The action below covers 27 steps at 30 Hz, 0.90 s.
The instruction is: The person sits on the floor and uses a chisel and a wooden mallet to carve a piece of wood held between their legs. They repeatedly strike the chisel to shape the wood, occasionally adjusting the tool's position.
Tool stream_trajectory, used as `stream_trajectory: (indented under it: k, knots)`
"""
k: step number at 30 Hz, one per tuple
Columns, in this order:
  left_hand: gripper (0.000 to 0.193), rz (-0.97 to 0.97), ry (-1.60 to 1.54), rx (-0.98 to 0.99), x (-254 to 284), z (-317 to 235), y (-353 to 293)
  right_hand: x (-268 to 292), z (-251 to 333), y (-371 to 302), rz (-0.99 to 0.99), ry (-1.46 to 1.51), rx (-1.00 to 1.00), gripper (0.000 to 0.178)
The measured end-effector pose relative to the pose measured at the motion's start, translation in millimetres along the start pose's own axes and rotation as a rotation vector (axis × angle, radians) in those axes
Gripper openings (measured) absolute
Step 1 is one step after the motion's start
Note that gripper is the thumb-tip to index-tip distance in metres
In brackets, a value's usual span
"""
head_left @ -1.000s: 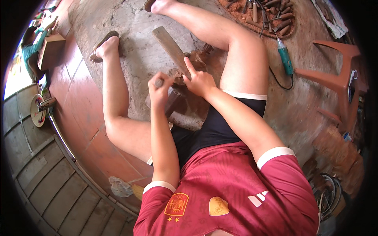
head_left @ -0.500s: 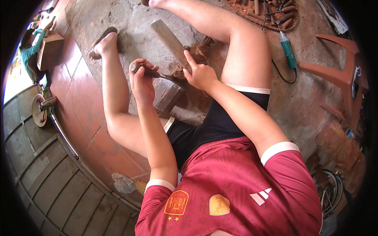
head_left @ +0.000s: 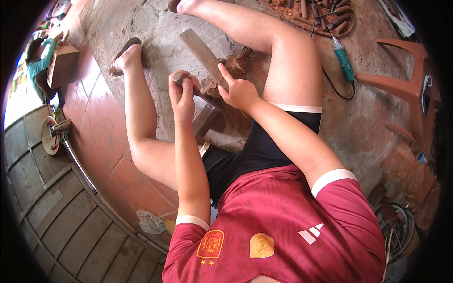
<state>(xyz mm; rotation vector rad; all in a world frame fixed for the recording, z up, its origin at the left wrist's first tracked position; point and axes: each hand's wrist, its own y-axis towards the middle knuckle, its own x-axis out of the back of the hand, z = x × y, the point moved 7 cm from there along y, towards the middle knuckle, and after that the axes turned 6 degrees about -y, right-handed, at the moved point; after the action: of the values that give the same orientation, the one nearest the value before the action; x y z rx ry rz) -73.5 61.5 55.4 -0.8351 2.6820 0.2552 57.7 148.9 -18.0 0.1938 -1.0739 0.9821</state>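
My left hand (head_left: 183, 96) is closed around a thick round handle (head_left: 179, 78) of a wooden-handled blade. Its narrow dark blade points right toward a long wooden slat (head_left: 200, 47), and the tip is hidden. My right hand (head_left: 239, 93) grips the slat lower down, the index finger stretched along its face and the thumb at its near side. The slat leans up and to the left. A squared block (head_left: 204, 120) lies beneath the blade, between my legs. Rough brown scraps (head_left: 234, 66), whose kind I cannot make out, lie behind the slat.
A green corded power tool (head_left: 344, 61) lies right of my knee, near a tray (head_left: 325, 32) of brown bits and rods. A reddish plastic chair (head_left: 406, 80) stands at the right. Far left, another person (head_left: 40, 66) sits by a box (head_left: 63, 65).
My left hand has moved right, closer to the slat, and the handle has turned so its butt end faces me more. My right hand stays nearly in place.
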Motion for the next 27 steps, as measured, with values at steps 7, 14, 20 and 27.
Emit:
stream_trajectory:
  k: [7,14,20,27]
  knots:
    - [0.013,-0.062,0.152,-0.074,12.0,32.7,-9.7,3.7,2.0,-0.3,0.085,-0.009,-0.019,0.077]
    - [0.009,0.052,0.534,-0.011,-4.6,38.6,-2.0,11.3,1.2,-0.4,0.168,0.019,-0.036,0.077]
    - [0.010,0.052,0.557,-0.021,-6.3,35.5,-1.5,13.7,2.1,0.7,0.176,0.041,-0.039,0.077]
    - [0.012,-0.007,0.532,-0.062,13.7,40.5,-2.0,27.0,-8.2,-2.9,0.007,0.307,0.068,0.071]
